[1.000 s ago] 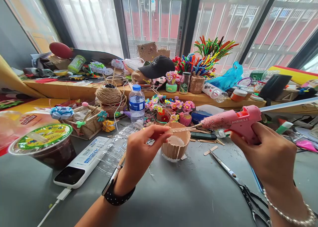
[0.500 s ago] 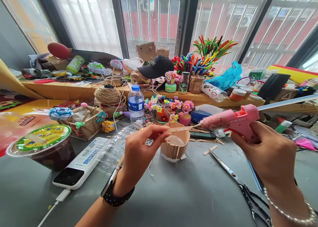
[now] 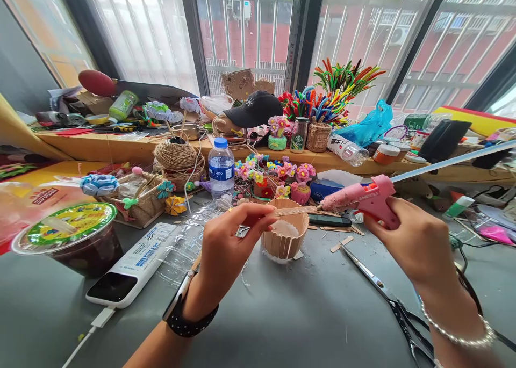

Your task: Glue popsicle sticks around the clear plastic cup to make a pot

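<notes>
My left hand (image 3: 229, 244) pinches one end of a flat wooden craft stick (image 3: 292, 210) and holds it level above a small cup (image 3: 284, 235) walled with upright sticks. A pink glue gun (image 3: 365, 199) is gripped in my right hand (image 3: 419, 239), its nozzle touching the far end of the stick. A clear glue rod (image 3: 451, 163) sticks out of the back of the gun toward the right. The cup stands on the grey table (image 3: 290, 319) between both hands.
Scissors (image 3: 397, 309) and loose sticks (image 3: 342, 244) lie right of the cup. At left are a white power bank (image 3: 133, 263), a lidded food bowl (image 3: 66, 233), a clear crushed bottle (image 3: 189, 233) and a water bottle (image 3: 221, 167). Twine, paper flowers, pipe cleaners and a cap crowd the back ledge.
The right hand has shifted the glue gun slightly left and tilted its rear up, so the glue rod rises more steeply. The left hand and stick stay put.
</notes>
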### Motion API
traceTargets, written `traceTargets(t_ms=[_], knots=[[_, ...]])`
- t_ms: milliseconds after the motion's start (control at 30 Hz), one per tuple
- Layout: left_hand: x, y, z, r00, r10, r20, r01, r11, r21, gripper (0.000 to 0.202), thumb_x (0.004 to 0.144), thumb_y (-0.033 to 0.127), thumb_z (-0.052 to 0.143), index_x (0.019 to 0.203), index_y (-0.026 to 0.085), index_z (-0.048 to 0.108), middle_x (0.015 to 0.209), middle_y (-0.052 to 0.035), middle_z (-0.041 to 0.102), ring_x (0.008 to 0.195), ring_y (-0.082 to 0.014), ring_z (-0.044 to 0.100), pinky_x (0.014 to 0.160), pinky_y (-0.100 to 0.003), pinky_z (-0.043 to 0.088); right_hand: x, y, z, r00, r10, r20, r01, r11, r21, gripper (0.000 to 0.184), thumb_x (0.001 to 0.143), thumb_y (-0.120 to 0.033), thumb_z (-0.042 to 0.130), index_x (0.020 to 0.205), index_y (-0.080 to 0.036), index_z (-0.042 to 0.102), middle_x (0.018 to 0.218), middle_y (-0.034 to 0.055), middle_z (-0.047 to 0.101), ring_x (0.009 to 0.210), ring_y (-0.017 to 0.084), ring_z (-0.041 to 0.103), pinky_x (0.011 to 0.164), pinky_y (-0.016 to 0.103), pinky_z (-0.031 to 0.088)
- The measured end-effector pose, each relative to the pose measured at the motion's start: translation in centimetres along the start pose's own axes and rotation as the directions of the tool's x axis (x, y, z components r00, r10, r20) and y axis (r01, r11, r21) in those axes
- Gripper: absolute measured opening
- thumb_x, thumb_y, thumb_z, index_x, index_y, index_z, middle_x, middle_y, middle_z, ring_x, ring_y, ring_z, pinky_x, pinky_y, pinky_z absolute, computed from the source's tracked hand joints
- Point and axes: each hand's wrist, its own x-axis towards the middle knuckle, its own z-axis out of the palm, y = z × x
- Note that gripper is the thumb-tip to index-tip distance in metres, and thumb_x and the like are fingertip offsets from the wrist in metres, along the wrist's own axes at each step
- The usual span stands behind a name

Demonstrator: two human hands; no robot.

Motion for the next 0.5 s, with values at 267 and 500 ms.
traceTargets(t_ms=[267,500], knots=[[0.1,-0.7,-0.5,0.995,0.093,-0.044,-0.089,0.993,0.077,0.002,0.076,0.019,0.064,0.076,0.018,0.063,0.071,0.0025,0.071,0.061,-0.0088,0.066,0.06,-0.018,0.052,-0.3,1.5,3.5,0.897,0.303,0.321,-0.313,0.95,-0.024,0.029,0.066,-0.048,0.047,0.058,-0.021,0.046,0.052,0.0014,0.048,0.047,0.016,0.044,0.048,0.027,0.031],[0.2,-1.0,-0.7,0.978,0.192,-0.085,-0.172,0.964,0.202,0.001,0.076,0.018,0.065,0.076,0.017,0.064,0.07,0.0012,0.071,0.062,-0.0094,0.065,0.062,-0.019,0.051,-1.6,3.8,5.4,0.862,0.256,0.438,-0.245,0.966,-0.082,0.027,0.065,-0.042,0.051,0.049,-0.02,0.054,0.049,0.0052,0.052,0.049,0.021,0.05,0.047,0.029,0.033]])
